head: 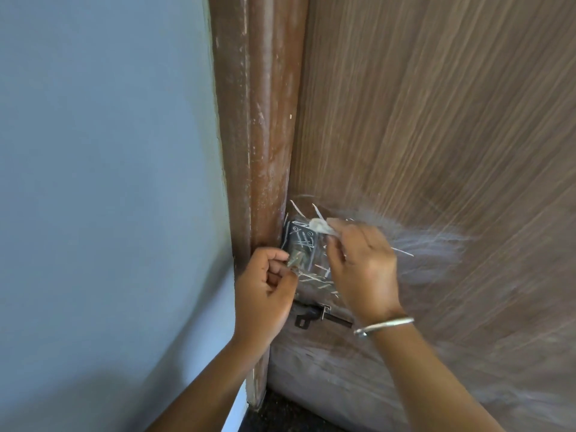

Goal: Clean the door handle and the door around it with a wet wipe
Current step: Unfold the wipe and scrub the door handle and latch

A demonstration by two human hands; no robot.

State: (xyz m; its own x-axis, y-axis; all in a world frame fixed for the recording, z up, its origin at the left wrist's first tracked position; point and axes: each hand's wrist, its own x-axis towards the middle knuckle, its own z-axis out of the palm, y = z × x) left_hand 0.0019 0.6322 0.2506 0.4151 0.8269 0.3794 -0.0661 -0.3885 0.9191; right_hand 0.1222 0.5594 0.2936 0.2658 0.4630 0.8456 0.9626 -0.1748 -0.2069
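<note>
A brown wood-grain door [436, 120] fills the right side, with white scratch marks and a pale hazy patch around a metal lock plate [300, 241]. My left hand [268, 285] pinches the small metal handle [294, 260] that sticks out of the plate. My right hand [361, 263], with a silver bangle on the wrist, holds a crumpled white wet wipe [321, 227] against the door at the plate's upper right corner. Most of the handle is hidden by my left fingers.
A reddish-brown door frame [258, 135] runs down beside the door, with a blue-grey wall [103, 182] on its left. A dark sliding bolt [318, 316] is fixed on the door below the lock plate. Dark floor shows at the bottom.
</note>
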